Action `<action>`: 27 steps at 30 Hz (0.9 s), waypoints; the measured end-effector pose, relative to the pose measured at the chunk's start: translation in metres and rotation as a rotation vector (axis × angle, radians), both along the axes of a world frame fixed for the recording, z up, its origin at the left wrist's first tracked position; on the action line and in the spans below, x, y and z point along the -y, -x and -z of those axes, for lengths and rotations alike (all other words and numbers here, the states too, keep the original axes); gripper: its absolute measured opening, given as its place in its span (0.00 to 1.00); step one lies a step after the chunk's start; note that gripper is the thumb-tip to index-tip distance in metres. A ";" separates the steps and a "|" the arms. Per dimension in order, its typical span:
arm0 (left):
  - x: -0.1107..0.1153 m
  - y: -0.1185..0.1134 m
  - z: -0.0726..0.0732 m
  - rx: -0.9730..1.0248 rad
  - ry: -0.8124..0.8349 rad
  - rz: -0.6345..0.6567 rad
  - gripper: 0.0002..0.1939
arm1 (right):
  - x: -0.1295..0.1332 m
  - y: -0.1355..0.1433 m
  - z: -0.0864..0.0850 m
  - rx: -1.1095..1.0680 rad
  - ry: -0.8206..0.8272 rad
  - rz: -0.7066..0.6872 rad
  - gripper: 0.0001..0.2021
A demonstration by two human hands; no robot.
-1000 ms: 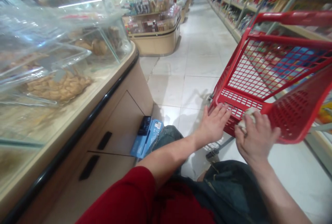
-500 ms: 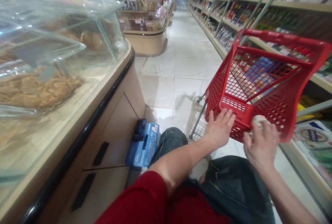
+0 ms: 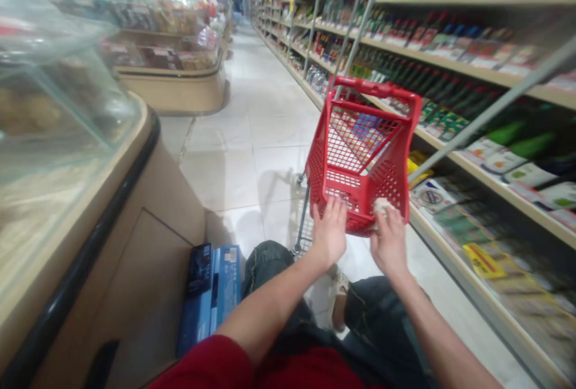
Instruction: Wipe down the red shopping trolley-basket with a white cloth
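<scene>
A red plastic shopping trolley basket (image 3: 351, 182) with holed sides stands in front of my knees, on grey metal legs. My left hand (image 3: 330, 230) lies with its fingers stretched out over the near lower edge of the basket. Beside it, at the near right corner, my right hand (image 3: 389, 239) is closed around a crumpled white cloth or tissue (image 3: 384, 204), which touches the red plastic. Its fingers partly hide the cloth.
Blue boxes (image 3: 227, 284) stand on the floor at my left, against a wooden counter (image 3: 135, 251) with a glass case. Shelves (image 3: 486, 68) of bottles and packets line the right. A tiled aisle (image 3: 229, 149) runs ahead, past another display counter (image 3: 175, 89).
My view has swung right, so the trolley, counter and hands sit further left in the picture. My right hand still has the white cloth, and my left hand still rests on the basket edge.
</scene>
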State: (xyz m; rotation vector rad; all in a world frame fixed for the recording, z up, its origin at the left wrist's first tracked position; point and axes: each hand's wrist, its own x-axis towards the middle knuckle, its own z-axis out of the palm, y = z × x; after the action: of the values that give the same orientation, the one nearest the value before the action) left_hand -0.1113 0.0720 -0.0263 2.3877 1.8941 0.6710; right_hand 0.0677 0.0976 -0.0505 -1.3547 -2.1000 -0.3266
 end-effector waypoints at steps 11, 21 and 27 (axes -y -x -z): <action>-0.029 -0.070 -0.020 0.021 0.010 0.130 0.19 | 0.017 -0.014 -0.002 -0.314 0.078 0.023 0.34; -0.024 -0.009 -0.004 -0.069 -0.216 0.125 0.16 | 0.017 -0.015 0.013 -0.344 0.110 -0.003 0.31; -0.017 -0.050 -0.006 -0.122 -0.217 0.234 0.14 | 0.024 -0.019 0.010 -0.289 0.141 -0.028 0.31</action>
State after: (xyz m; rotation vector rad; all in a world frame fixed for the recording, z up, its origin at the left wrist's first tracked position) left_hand -0.0609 0.0892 -0.0207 2.7863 1.6155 0.7635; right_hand 0.0866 0.0738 -0.0605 -1.3602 -1.9259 0.0304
